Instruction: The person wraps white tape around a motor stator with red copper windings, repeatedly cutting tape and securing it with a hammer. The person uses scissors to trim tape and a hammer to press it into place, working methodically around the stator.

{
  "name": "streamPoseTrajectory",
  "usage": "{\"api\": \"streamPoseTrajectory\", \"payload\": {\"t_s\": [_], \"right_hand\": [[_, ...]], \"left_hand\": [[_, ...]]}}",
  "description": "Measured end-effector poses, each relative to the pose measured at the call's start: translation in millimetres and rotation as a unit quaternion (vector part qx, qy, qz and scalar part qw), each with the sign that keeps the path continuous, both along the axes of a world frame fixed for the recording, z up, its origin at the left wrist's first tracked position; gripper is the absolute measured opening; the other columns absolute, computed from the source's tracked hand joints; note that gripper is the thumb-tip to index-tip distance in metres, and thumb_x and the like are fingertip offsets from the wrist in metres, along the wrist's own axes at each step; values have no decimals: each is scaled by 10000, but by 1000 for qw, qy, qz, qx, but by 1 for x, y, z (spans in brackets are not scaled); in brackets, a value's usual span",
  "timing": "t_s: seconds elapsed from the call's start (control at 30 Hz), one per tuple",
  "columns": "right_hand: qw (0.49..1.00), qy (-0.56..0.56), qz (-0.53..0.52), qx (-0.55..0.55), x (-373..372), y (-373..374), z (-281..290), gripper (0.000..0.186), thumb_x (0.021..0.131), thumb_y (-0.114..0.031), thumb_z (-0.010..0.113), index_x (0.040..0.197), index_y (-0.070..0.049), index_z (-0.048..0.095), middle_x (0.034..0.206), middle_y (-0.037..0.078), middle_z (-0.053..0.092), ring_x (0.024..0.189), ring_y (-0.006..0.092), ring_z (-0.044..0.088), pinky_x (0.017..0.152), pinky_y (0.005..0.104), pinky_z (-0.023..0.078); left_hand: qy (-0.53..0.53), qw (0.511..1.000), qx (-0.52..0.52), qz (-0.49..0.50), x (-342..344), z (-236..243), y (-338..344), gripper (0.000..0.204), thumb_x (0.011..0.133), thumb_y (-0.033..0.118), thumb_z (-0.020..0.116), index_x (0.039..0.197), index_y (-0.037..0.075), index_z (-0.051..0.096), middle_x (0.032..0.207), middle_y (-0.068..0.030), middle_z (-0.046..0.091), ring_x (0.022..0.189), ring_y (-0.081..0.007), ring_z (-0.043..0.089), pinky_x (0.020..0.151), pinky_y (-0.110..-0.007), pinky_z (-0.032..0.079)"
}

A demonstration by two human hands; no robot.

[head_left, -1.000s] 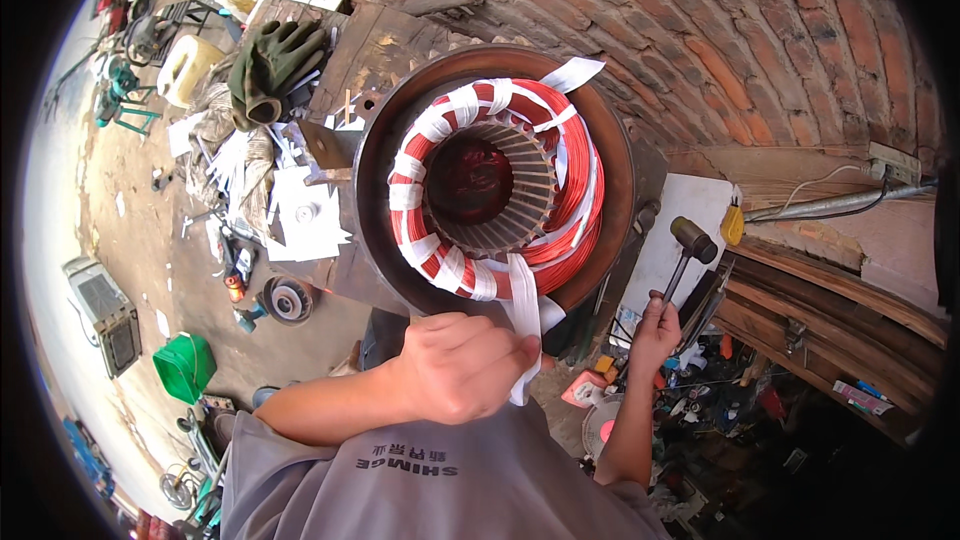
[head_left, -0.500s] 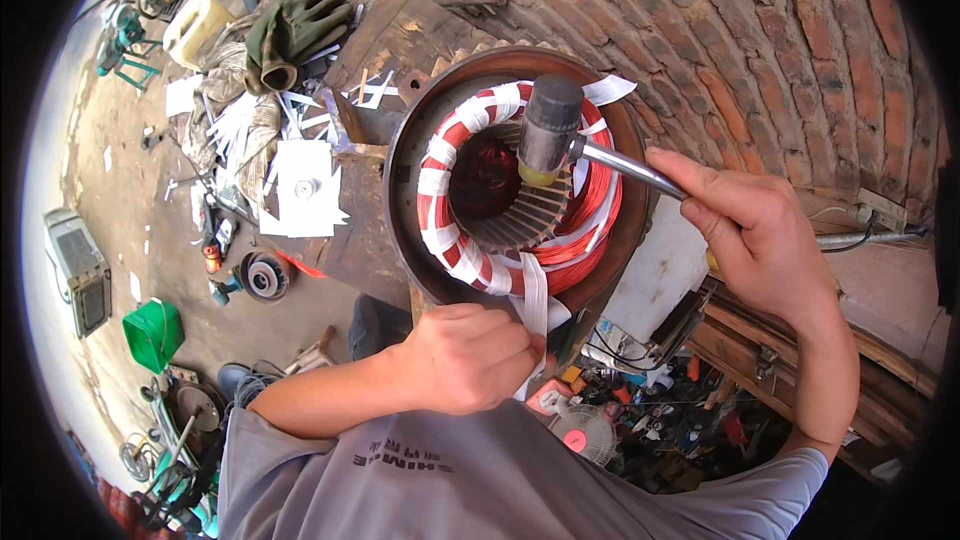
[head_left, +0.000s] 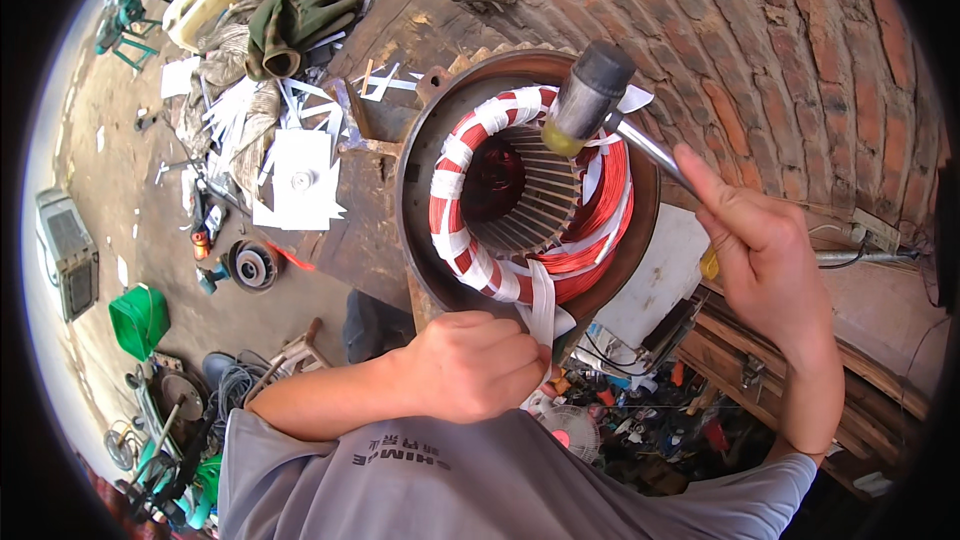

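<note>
In front of me stands a motor stator [head_left: 409, 240] with a rusty round housing. Its ring of red wire windings [head_left: 607, 225] is wrapped with white tape around the left side, while the right side shows mostly bare red wire. My right hand [head_left: 765, 250] grips a mallet [head_left: 598, 90] by its metal handle. The mallet's head, black at one end and yellowish at the other, hangs over the far right of the ring. Closed in a fist below the near rim, my left hand [head_left: 480, 365] holds the white tape [head_left: 542, 302], which runs up taut to the windings.
A brick wall [head_left: 700, 50] rises close behind the stator. On the wooden bench to the left lie dark green gloves [head_left: 300, 25], white paper strips and a white sheet [head_left: 302, 180]. A fan [head_left: 572, 430] and clutter sit below right; a green bucket [head_left: 140, 322] stands on the floor.
The mallet head has moved up and right over the ring and tilted more, uncovering more of the stator's bore. My left hand keeps its hold on the tape. The whole view has shifted slightly.
</note>
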State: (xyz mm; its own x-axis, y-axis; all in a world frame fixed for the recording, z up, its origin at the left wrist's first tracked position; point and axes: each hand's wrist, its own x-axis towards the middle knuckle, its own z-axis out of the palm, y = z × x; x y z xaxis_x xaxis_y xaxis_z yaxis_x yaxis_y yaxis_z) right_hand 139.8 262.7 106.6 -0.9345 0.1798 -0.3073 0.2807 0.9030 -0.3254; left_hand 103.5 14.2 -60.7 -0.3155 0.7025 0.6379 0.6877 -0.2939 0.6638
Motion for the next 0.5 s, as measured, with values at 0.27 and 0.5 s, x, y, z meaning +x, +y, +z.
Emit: {"api": "streamPoseTrajectory", "payload": {"t_s": [0.27,0.5], "right_hand": [[995,-34,84,37,-19,8,8,556,920,19,647,1439,-180,642,789,168,679,651,347,641,625,437,497],[944,-233,184,145,-36,-5,28,596,892,10,632,1389,-316,680,746,135,673,689,373,667,649,474,532]], "left_hand": [[7,1000,6,-3,-1,0,0,253,740,89,863,662,80,622,614,41,442,493,-104,441,407,-271,287],[-5,1000,4,-23,-1,2,0,220,736,96,861,675,77,650,609,45,433,499,-100,439,413,-270,278]]}}
